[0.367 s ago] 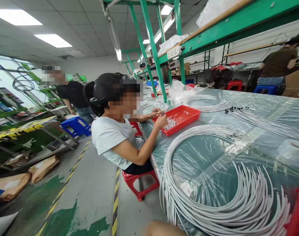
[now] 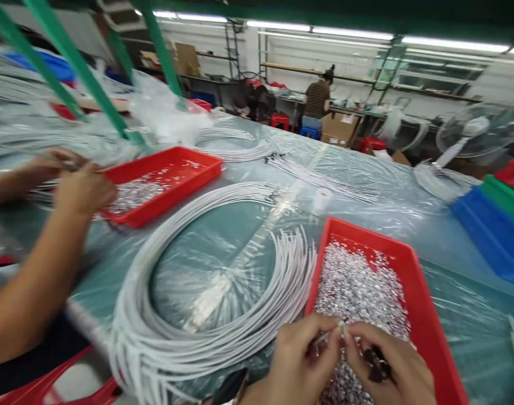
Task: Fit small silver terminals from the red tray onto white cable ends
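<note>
My left hand (image 2: 301,360) and my right hand (image 2: 387,365) meet at the bottom edge, over the near end of a red tray (image 2: 425,304) filled with small silver metal parts (image 2: 353,287). The left fingers pinch the end of a thin grey wire (image 2: 324,337). The right fingers pinch a tiny silver piece against that wire's tip. A big loop of white cables (image 2: 164,337) lies on the plastic-covered table (image 2: 240,247) just left of my hands, its cut ends fanned out toward the tray.
A co-worker's hands (image 2: 77,183) work at a second red tray (image 2: 172,174) at the left. A white tape roll (image 2: 323,198) and more cable bundles (image 2: 316,177) lie farther back. Blue and green bins (image 2: 493,225) and a fan (image 2: 472,135) stand right. Another person (image 2: 316,104) works at a far bench.
The view has swung from the co-worker and aisle on the left to the table ahead. My two hands and the near red tray have come into view.
</note>
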A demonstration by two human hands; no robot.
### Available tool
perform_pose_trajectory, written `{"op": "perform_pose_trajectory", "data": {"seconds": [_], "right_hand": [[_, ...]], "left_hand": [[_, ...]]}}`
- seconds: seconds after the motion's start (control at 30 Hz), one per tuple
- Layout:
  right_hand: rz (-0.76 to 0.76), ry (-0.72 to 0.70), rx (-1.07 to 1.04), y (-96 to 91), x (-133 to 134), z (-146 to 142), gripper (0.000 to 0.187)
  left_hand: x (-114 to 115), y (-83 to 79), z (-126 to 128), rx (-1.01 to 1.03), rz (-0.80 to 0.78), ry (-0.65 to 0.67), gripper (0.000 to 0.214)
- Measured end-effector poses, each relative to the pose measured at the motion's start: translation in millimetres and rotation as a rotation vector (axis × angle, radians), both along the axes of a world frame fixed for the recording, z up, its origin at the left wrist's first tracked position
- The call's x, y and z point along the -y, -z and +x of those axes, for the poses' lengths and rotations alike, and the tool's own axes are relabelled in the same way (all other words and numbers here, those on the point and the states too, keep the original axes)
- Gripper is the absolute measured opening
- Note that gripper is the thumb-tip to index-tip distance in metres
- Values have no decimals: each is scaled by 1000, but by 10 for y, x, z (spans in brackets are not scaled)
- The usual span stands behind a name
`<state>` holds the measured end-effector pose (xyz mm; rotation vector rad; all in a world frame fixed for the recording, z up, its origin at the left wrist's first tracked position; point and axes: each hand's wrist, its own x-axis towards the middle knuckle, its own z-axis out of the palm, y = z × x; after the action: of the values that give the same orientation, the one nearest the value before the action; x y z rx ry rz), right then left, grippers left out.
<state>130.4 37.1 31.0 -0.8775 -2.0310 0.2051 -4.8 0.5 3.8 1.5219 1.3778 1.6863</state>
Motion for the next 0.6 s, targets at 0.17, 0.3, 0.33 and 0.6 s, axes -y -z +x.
{"op": "perform_pose_trajectory", "data": {"seconds": [0.17, 0.3, 0.33, 0.6], "right_hand": [[94, -90, -56, -51, -62, -105, 19], [123, -106, -94, -19, -54, -112, 22], [119, -100, -98, -15, -46, -106, 22], [118, -67, -35, -33, 27, -65, 37]], "left_hand": [[-1, -30, -86, -35, 55, 46, 11], [5, -28, -68, -28, 72, 36, 12], [3, -25, -66, -30, 72, 32, 12], [2, -26, -70, -34, 74, 10, 11]]}}
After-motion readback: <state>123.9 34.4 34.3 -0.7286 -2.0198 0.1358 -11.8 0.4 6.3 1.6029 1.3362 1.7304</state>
